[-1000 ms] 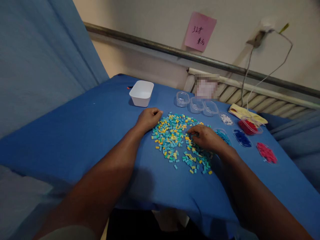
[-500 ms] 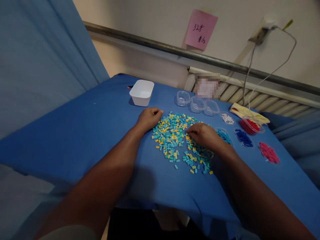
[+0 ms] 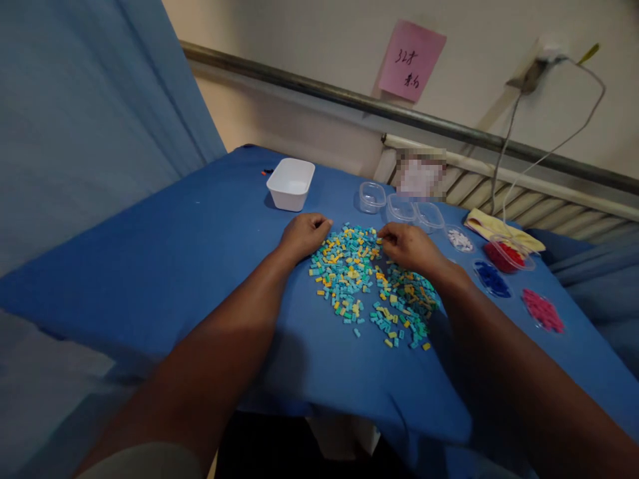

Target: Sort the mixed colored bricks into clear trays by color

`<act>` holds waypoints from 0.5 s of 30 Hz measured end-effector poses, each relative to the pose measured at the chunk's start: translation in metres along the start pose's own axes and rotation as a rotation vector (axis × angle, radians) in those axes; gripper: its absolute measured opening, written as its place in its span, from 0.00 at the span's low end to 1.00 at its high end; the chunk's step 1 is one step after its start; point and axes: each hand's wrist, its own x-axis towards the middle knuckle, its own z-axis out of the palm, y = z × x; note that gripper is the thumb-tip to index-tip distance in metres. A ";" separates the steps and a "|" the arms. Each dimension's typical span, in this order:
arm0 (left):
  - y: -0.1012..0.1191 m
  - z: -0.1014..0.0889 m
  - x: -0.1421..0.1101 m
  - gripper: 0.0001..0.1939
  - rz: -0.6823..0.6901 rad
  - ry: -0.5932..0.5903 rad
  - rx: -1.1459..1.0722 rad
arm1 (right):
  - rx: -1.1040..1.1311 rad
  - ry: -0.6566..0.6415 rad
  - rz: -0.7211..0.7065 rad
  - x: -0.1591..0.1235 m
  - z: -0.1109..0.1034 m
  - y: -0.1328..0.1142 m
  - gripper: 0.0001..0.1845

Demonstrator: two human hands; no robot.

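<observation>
Small toy building bricks point(image 3: 347, 266) in turquoise, green, yellow and orange lie in a loose heap on the blue-covered table. At the heap's back left edge rests my left hand point(image 3: 304, 237), its fingers curled in and the thumb against them; whatever it may hold is hidden. My right hand point(image 3: 412, 246) is over the back of the heap, fingertips pinched together at the bricks. Anything in that pinch is too small to make out. Below the right hand, more bricks point(image 3: 409, 299) spread toward the table's front.
A white tub point(image 3: 290, 186) stands behind my left hand. Clear plastic boxes point(image 3: 372, 197) line the back. To the right are containers of white point(image 3: 459, 239), red point(image 3: 505, 255), dark blue point(image 3: 492, 278) and pink pieces point(image 3: 543, 309), plus a yellow cloth point(image 3: 504, 229).
My right hand has moved from the heap's middle to its back edge, and its forearm now covers most of the turquoise container. My left hand keeps its place. The view has shifted slightly.
</observation>
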 end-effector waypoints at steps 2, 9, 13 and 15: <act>0.000 0.000 0.000 0.21 -0.001 -0.004 -0.001 | -0.017 -0.042 -0.028 0.014 0.002 -0.001 0.19; -0.001 0.000 0.000 0.22 0.011 -0.020 -0.005 | -0.058 -0.171 -0.020 0.033 0.011 0.005 0.18; 0.000 0.000 0.000 0.22 -0.003 -0.015 0.009 | -0.053 -0.190 -0.042 0.028 0.010 0.008 0.16; 0.000 0.000 -0.001 0.22 -0.005 -0.015 0.005 | -0.047 -0.197 -0.061 0.025 0.009 0.006 0.17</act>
